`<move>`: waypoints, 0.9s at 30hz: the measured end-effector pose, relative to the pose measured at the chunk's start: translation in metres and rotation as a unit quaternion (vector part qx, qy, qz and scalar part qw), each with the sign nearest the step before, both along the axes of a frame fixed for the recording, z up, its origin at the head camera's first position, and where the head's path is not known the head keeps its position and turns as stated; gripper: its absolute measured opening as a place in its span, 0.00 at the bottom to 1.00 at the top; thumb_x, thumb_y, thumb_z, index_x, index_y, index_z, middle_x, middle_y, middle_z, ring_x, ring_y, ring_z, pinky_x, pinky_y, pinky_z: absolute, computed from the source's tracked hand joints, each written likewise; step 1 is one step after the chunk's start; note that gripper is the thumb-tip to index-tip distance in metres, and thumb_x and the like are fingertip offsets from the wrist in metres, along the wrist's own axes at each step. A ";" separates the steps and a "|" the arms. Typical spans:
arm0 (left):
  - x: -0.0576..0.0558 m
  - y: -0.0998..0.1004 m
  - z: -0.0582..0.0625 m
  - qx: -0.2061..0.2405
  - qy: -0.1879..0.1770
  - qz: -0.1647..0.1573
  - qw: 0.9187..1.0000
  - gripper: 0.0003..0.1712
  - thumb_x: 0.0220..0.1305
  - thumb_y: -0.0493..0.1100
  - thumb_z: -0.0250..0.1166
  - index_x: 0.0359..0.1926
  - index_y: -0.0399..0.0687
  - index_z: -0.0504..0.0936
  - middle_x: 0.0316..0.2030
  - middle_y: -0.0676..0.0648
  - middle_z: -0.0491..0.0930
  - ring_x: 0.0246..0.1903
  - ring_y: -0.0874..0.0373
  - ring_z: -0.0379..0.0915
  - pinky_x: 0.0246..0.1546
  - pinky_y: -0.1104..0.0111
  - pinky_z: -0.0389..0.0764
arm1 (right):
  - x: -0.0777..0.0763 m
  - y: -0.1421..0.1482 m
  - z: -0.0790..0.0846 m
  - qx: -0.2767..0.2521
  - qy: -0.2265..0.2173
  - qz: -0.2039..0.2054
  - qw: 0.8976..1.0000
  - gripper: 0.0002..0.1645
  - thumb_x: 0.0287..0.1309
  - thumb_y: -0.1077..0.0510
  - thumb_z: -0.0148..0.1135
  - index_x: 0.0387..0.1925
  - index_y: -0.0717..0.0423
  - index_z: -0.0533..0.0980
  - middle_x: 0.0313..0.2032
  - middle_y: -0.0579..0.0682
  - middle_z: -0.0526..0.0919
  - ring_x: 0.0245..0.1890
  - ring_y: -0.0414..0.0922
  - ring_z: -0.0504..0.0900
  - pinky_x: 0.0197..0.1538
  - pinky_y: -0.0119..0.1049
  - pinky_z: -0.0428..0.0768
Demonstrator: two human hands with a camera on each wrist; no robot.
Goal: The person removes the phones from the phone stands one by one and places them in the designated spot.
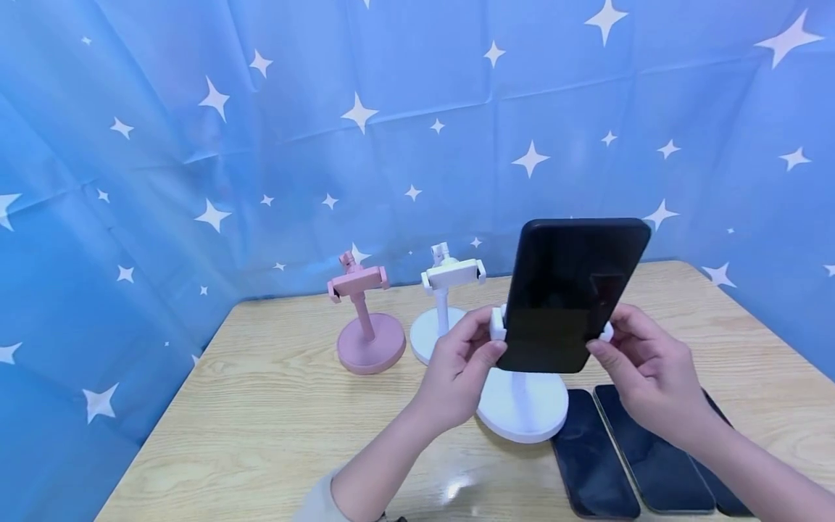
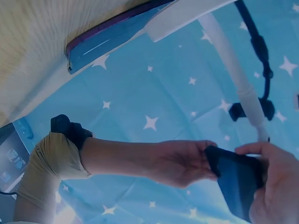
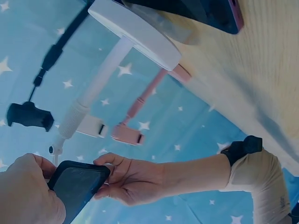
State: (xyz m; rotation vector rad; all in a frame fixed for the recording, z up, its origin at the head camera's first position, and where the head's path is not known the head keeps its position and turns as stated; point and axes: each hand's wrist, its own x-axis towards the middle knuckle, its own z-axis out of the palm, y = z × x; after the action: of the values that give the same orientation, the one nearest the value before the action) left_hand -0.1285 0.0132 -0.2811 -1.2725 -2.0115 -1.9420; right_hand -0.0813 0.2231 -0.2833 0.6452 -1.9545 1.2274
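A black smartphone (image 1: 574,290) stands upright at the top of a white phone stand, whose round base (image 1: 525,406) rests on the table. White clamp ends (image 1: 499,324) show at both sides of the phone. My left hand (image 1: 457,370) grips the phone's lower left edge at the clamp, thumb in front and fingers behind. On the opposite edge, my right hand (image 1: 655,366) pinches the phone by the other clamp end. In the right wrist view, the phone (image 3: 79,186) sits between both hands above the white stem (image 3: 103,72). Most of the clamp is hidden behind the phone.
A pink phone stand (image 1: 370,344) and another white one (image 1: 443,301) stand farther back on the wooden table (image 1: 280,406). A black stand (image 3: 30,116) appears in the wrist views. Several phones (image 1: 593,457) lie at the front right, under my right forearm. A starry blue curtain (image 1: 417,152) hangs behind.
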 end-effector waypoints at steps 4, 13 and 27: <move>0.002 -0.013 -0.003 0.012 0.009 0.007 1.000 0.16 0.64 0.29 0.50 0.53 0.30 0.67 0.45 0.33 0.74 0.44 0.43 0.74 0.49 0.66 0.75 | -0.001 -0.011 -0.001 0.008 -0.012 0.011 1.000 0.20 0.54 0.75 0.54 0.47 0.57 0.73 0.29 0.43 0.74 0.21 0.33 0.70 0.19 0.23 0.66; 0.006 -0.028 -0.016 0.026 0.033 0.024 0.999 0.14 0.63 0.28 0.51 0.50 0.28 0.67 0.39 0.33 0.74 0.35 0.48 0.71 0.39 0.71 0.76 | -0.003 -0.025 -0.013 0.003 -0.031 0.042 0.999 0.19 0.51 0.78 0.54 0.43 0.59 0.73 0.26 0.44 0.70 0.16 0.34 0.66 0.15 0.28 0.62; 0.003 -0.033 -0.025 0.050 0.078 -0.023 0.995 0.15 0.56 0.20 0.52 0.46 0.26 0.66 0.30 0.34 0.70 0.27 0.49 0.69 0.27 0.71 0.74 | 0.000 -0.025 -0.024 0.001 -0.024 0.086 0.996 0.18 0.53 0.76 0.55 0.45 0.60 0.72 0.34 0.43 0.76 0.29 0.34 0.73 0.29 0.21 0.71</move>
State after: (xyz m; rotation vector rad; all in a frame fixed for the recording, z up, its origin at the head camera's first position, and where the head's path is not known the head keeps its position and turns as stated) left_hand -0.1257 -0.0200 -0.3065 -1.4102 -1.8042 -1.8731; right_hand -0.0815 0.1984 -0.3071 0.8054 -1.9727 1.3568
